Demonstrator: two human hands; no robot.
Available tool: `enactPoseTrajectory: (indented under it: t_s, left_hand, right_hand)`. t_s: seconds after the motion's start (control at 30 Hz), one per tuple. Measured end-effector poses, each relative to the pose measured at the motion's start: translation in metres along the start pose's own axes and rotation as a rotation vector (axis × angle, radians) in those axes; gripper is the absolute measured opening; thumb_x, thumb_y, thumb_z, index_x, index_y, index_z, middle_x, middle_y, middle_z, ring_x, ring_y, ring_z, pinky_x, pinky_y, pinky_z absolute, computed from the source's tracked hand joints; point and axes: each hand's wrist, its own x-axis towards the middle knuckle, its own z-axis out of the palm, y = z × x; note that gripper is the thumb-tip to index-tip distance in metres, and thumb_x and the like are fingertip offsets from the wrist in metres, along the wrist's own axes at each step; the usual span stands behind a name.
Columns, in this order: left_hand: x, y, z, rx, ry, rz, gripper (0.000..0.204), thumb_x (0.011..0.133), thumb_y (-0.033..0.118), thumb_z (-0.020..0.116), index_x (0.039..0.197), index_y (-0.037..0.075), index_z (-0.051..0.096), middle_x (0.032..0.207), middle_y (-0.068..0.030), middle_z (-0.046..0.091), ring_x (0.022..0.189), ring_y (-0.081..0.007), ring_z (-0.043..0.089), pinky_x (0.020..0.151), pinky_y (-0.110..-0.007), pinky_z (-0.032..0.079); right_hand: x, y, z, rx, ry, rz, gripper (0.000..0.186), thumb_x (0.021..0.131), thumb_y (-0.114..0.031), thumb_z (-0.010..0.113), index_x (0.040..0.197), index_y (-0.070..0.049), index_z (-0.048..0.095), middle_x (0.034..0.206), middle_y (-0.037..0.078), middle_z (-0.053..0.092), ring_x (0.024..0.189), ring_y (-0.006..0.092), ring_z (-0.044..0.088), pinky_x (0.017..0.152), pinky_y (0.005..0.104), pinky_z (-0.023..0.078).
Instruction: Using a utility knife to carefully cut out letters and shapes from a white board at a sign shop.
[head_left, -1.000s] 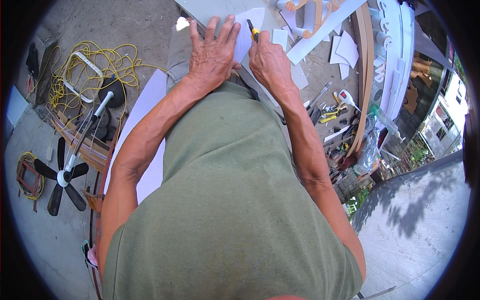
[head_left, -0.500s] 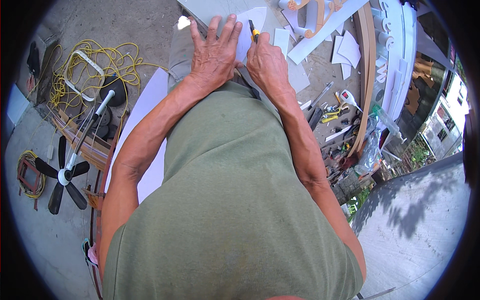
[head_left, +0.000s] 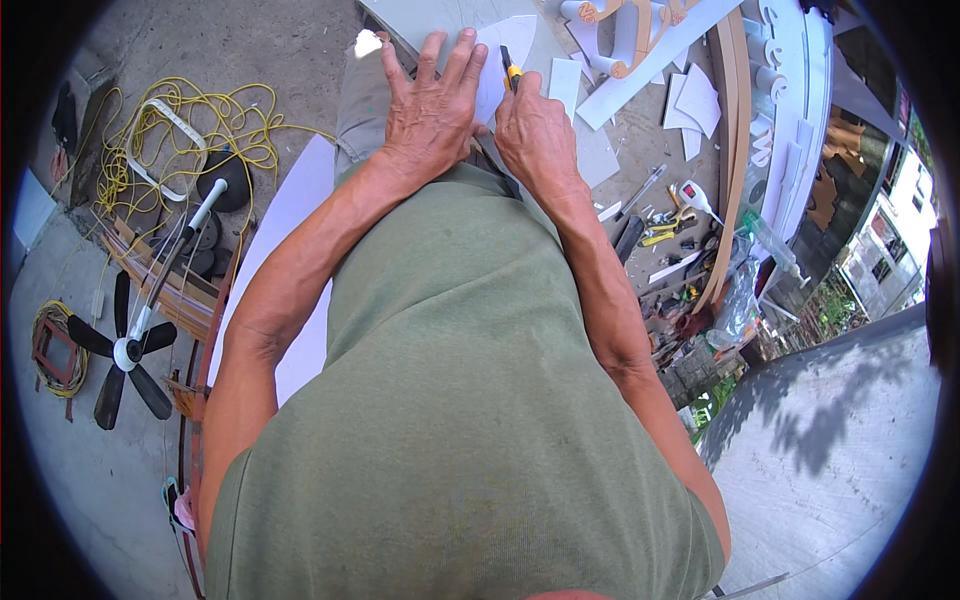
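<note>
My right hand (head_left: 537, 138) is closed round a yellow and black utility knife (head_left: 513, 72), its dark tip pointing away from me over a white pointed sheet (head_left: 507, 38). Beside it, my left hand (head_left: 432, 108) lies with fingers spread, pressing on the left edge of that sheet. Under both hands is a larger pale grey board (head_left: 597, 160). A narrow white strip (head_left: 563, 82) rests on the board just right of the knife. My right palm hides most of the knife's handle, and whether the blade touches the sheet I cannot tell.
Cut white offcuts (head_left: 697, 102) and a long white strip (head_left: 660, 62) lie to the right, near curved brown strips (head_left: 732, 150). Hand tools (head_left: 660, 235) and a hot glue gun (head_left: 697, 197) are scattered closer in. At left are a tangled yellow cord (head_left: 235, 130) and a black-bladed fan (head_left: 126, 352).
My right hand and the knife have shifted very slightly, with the knife a little nearer to me. My left hand stays spread on the sheet.
</note>
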Motion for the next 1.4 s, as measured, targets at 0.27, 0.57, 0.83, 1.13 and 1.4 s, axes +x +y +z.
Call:
enactPoseTrajectory:
  t_s: [0.27,0.57,0.83,1.13,1.4]
  left_hand:
    - [-0.002,0.0,0.002,-0.008,0.006,0.002,0.097,0.07,0.042,0.087,0.151,0.006,0.046,0.156,-0.0089,0.036,0.144,-0.033,0.027,0.109,-0.078,0.018]
    - [-0.003,0.001,0.002,0.01,-0.002,-0.009,0.097,0.071,0.04,0.087,0.152,0.007,0.044,0.158,-0.0079,0.033,0.145,-0.0329,0.026,0.107,-0.077,0.023]
    - [-0.001,0.0,0.001,0.017,-0.006,-0.012,0.097,0.071,0.041,0.087,0.151,0.007,0.045,0.158,-0.0081,0.033,0.145,-0.0329,0.026,0.106,-0.077,0.024]
    - [-0.001,0.002,0.001,0.023,-0.006,-0.015,0.097,0.071,0.041,0.088,0.151,0.006,0.046,0.158,-0.008,0.033,0.144,-0.0332,0.027,0.106,-0.077,0.025]
    - [-0.002,0.002,0.001,0.007,-0.004,-0.011,0.096,0.071,0.04,0.087,0.151,0.007,0.046,0.157,-0.008,0.034,0.145,-0.0331,0.026,0.105,-0.078,0.025]
  right_hand:
    - [-0.003,-0.001,-0.005,-0.018,-0.034,0.003,0.025,0.102,-0.022,0.051,0.099,0.003,0.046,0.074,0.035,0.065,0.075,0.0552,0.066,0.068,0.0603,0.052]
    - [-0.006,0.005,-0.008,-0.05,-0.049,-0.037,0.022,0.102,-0.02,0.05,0.1,0.001,0.046,0.074,0.033,0.066,0.075,0.0536,0.066,0.068,0.0605,0.051]
    - [-0.007,0.006,-0.012,-0.068,-0.058,-0.065,0.022,0.102,-0.021,0.05,0.1,0.001,0.047,0.074,0.033,0.066,0.074,0.0528,0.066,0.068,0.0599,0.051]
    - [-0.011,0.008,-0.011,-0.085,-0.063,-0.064,0.022,0.103,-0.021,0.049,0.101,0.001,0.047,0.072,0.031,0.065,0.071,0.0514,0.066,0.066,0.0594,0.051]
    - [-0.014,0.012,-0.009,-0.102,-0.086,-0.054,0.021,0.103,-0.021,0.048,0.101,0.0,0.045,0.075,0.033,0.065,0.074,0.0533,0.065,0.067,0.0623,0.048]
